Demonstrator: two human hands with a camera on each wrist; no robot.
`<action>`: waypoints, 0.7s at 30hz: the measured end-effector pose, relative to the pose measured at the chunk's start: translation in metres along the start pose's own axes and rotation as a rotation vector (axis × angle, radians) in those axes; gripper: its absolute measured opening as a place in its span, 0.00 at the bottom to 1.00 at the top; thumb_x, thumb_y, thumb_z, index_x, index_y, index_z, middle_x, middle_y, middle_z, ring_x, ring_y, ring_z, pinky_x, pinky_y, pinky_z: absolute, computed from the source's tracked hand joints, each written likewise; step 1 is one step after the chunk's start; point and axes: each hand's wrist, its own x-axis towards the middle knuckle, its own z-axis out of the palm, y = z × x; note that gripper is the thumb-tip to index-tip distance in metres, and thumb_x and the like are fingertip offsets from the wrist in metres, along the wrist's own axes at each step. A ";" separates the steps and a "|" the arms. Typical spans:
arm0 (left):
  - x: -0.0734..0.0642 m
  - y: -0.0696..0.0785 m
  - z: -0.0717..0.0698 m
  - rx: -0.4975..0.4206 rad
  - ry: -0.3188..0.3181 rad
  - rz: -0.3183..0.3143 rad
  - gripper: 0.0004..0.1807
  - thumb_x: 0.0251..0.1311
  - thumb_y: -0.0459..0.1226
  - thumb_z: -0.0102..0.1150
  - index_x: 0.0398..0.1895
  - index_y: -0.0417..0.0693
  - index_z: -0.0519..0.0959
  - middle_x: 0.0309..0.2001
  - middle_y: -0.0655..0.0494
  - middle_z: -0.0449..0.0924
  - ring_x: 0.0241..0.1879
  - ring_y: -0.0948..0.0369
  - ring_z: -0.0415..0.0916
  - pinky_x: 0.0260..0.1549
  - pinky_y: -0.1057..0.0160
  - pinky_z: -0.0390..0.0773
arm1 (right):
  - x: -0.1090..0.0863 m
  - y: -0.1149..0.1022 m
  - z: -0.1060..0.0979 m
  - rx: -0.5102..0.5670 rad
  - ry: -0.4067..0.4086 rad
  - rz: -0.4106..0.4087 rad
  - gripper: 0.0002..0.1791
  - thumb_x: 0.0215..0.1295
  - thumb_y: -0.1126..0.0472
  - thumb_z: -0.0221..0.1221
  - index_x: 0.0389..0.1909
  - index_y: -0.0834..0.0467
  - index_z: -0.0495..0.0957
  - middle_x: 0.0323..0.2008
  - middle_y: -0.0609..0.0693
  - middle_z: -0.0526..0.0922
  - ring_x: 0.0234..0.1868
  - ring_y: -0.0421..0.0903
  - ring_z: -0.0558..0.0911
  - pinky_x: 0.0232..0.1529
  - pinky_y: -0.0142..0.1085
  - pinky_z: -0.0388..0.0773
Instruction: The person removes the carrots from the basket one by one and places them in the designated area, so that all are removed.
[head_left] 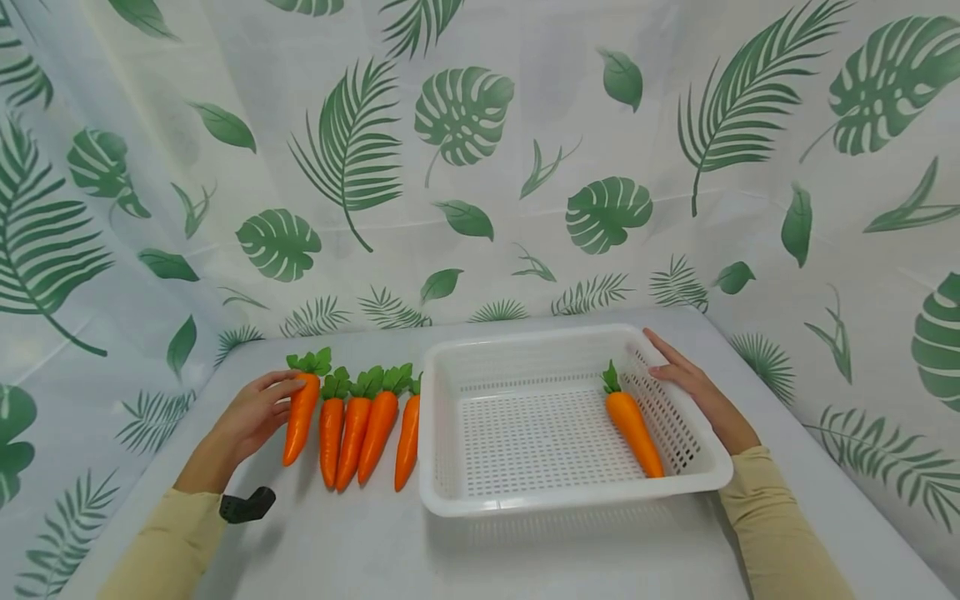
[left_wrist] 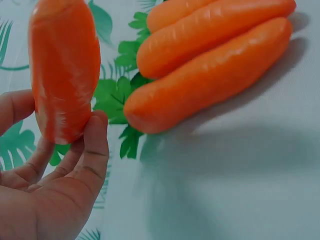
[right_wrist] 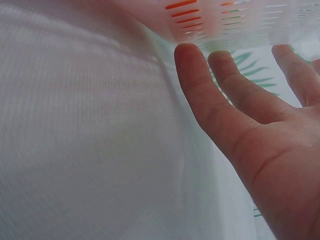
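Note:
My left hand (head_left: 258, 408) pinches an orange carrot (head_left: 302, 421) near its leafy top, thumb and fingertips on opposite sides. In the left wrist view this carrot (left_wrist: 65, 70) stands upright between the fingers (left_wrist: 95, 145), apart from the others. Several more carrots (head_left: 352, 437) lie in a row to its right, green tops pointing away. My right hand (head_left: 697, 392) holds the right rim of a white plastic basket (head_left: 577, 502), thumb over the edge. Underneath, the right wrist view shows its fingers (right_wrist: 240, 90) against the slotted wall. One carrot (head_left: 633, 433) lies inside the basket along its right side.
The white table (head_left: 352, 550) meets a leaf-printed curtain (head_left: 517, 200) at the back and sides. The basket's left wall stands right beside the last carrot (head_left: 407, 442) of the row and partly hides its leaves. A black strap (head_left: 247, 505) sits at the left wrist.

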 end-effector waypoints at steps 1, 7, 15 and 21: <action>-0.001 -0.001 -0.001 -0.001 0.002 0.000 0.38 0.82 0.47 0.54 0.82 0.35 0.55 0.68 0.41 0.70 0.51 0.61 0.79 0.52 0.69 0.83 | 0.000 0.000 0.000 -0.002 0.000 0.001 0.41 0.87 0.50 0.45 0.88 0.36 0.32 0.86 0.63 0.45 0.65 0.47 0.74 0.57 0.49 0.85; -0.004 -0.011 -0.009 -0.002 0.016 -0.026 0.39 0.82 0.47 0.56 0.83 0.35 0.53 0.64 0.45 0.73 0.48 0.61 0.80 0.51 0.69 0.83 | -0.001 -0.002 0.001 0.006 -0.003 -0.005 0.41 0.87 0.51 0.45 0.88 0.38 0.32 0.85 0.64 0.45 0.63 0.43 0.76 0.57 0.47 0.85; -0.002 -0.029 -0.016 0.001 0.033 -0.066 0.39 0.82 0.47 0.56 0.83 0.35 0.53 0.68 0.41 0.70 0.48 0.60 0.78 0.49 0.70 0.83 | -0.003 -0.003 0.001 0.003 -0.005 -0.010 0.41 0.87 0.51 0.45 0.88 0.37 0.32 0.85 0.63 0.44 0.63 0.42 0.76 0.57 0.46 0.85; -0.002 -0.037 -0.014 0.048 0.047 -0.095 0.40 0.82 0.47 0.55 0.83 0.35 0.53 0.75 0.34 0.61 0.55 0.55 0.74 0.47 0.72 0.81 | -0.004 -0.003 0.003 0.014 -0.018 -0.021 0.41 0.87 0.51 0.44 0.88 0.39 0.31 0.86 0.64 0.43 0.64 0.41 0.75 0.57 0.44 0.84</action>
